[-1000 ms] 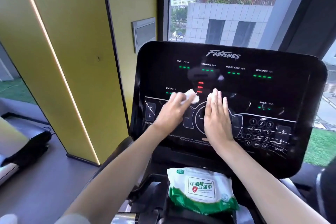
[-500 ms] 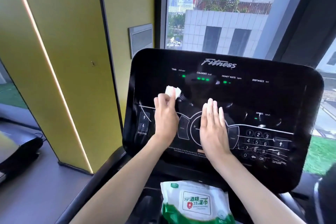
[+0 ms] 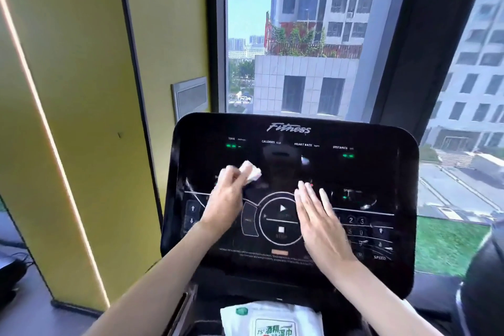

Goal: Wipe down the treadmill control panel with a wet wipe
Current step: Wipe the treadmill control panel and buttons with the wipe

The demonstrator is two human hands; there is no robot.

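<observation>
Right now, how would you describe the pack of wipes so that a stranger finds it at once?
Find the black treadmill control panel before the window. Directly below its lower edge lies the pack of wipes. It is the only white packet there, with green print on its label.

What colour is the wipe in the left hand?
White; the wipe stands out against the black panel in the head view.
</observation>
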